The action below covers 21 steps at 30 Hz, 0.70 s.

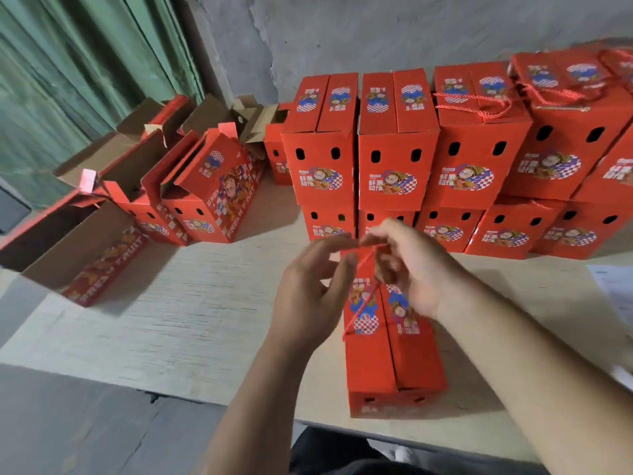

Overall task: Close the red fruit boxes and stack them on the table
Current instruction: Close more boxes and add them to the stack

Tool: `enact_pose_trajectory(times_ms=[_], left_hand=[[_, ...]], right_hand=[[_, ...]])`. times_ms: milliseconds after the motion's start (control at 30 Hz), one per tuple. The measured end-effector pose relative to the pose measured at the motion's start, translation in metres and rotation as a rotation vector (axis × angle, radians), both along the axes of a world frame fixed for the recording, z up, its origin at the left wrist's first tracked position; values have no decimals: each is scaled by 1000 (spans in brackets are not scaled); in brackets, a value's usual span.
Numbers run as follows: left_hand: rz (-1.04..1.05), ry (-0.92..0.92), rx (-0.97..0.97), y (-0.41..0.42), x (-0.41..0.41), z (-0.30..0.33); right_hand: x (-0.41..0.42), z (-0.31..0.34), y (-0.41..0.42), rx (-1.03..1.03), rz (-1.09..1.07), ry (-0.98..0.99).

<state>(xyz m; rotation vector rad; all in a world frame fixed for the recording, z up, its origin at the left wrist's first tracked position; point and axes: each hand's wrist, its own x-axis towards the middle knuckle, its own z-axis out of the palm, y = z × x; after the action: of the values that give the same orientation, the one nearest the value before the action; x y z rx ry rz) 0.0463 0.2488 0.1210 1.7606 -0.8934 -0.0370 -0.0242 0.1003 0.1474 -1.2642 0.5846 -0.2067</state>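
Closed red box (390, 351) at near table (191, 303) edge, flaps down. Red cord handle (363, 289) pinched up top by right hand (407, 269); left hand (308, 296) beside it, fingers loosely curled, grip unclear. Keep cord taut, seat both ends, check flaps flush, then stack on closed boxes (397, 142) behind.

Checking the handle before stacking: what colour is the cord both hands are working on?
Red, matching the box; the cord shows in the head view.
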Motion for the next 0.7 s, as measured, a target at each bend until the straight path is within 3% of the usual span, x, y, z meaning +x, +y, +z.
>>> enact_pose_trajectory(times_ms=[100,200,267,333,433,600,700], left_hand=[[329,167,-24,20,33,-7],[378,564,2,35,45,-33],[358,784,12,44,44,-54],[326,919,45,53,43,-74],[260,988,97,63,54,-89],[150,1002,69,76,110,-89],[111,1058,78,88,151,-88]], right_hand=[[16,40,-29,143,-63,-265],[10,56,-20,313,85,-495],[9,46,-1,361,137,-461],[20,36,21,172,120,-275],[56,43,40,-110,75,-55],[112,77,50,-215,200,-290],[145,67,81,-159,140,-248]])
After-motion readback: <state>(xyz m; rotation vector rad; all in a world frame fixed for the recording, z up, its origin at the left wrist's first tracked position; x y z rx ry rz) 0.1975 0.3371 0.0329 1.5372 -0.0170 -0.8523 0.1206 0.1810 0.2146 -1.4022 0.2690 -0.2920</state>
